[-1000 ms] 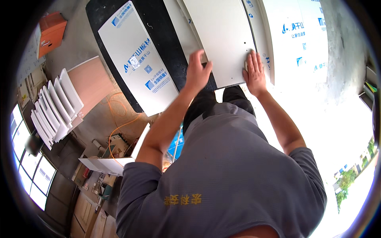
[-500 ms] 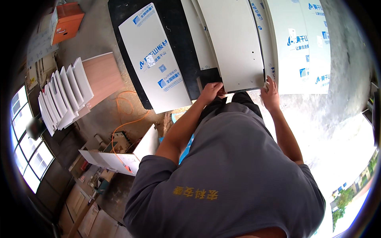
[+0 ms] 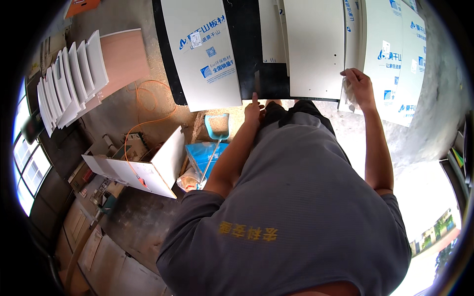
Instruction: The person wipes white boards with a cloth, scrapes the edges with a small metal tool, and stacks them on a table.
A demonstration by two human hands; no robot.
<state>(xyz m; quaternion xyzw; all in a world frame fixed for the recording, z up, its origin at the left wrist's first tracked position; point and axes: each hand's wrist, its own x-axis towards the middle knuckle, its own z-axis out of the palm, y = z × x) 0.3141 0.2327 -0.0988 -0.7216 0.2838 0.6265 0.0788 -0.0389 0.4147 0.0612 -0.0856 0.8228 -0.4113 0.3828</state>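
On a black-topped table (image 3: 269, 88) lies a plain white board (image 3: 316, 49) with a few small dark holes near its right and lower edges. My left hand (image 3: 253, 112) is at the table's near edge, left of that board, one finger stretched out and nothing visible in it. Just off the board's lower right corner, my right hand (image 3: 363, 88) has its fingers closed on a crumpled whitish scrap (image 3: 349, 97); its material is unclear. Beside my left hand lies a white panel with blue print (image 3: 202, 74). More printed panels (image 3: 392, 64) stretch along the right.
White boards (image 3: 74, 79) stand in a row on a pinkish panel at the left. An orange cord (image 3: 129, 129) runs over the floor into an open white box (image 3: 133, 172) of tools. A blue dustpan (image 3: 217, 127) lies near my left arm.
My left hand has come off the plain board's near edge and moved left. My right hand has moved right, away from the board's corner, with the scrap. The whole view has shifted.
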